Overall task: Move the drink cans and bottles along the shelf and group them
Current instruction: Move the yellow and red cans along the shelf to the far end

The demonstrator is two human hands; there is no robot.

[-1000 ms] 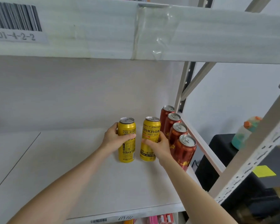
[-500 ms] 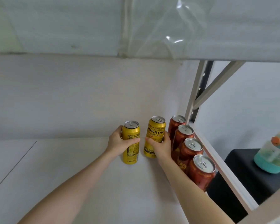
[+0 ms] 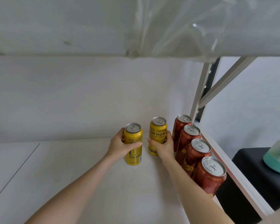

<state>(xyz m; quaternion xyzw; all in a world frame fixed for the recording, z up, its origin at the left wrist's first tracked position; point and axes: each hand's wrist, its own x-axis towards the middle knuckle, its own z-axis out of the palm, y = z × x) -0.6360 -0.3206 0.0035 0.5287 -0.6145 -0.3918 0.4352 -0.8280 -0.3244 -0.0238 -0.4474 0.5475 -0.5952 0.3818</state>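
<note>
Two yellow cans stand upright on the shelf, approx. mid-depth, w/ a gap between them. Your left hand has its grip wrapped round the left yellow can, thumb across the front. The right yellow can is gripped low by your right hand. Just right of that, the row of four red cans runs front to back along the shelf's right edge. So the group lies right of both grips; right hand's nearer, prob. slides first. Yellow cans: tall, glossy, tabs sealed, no dents visible.
</note>
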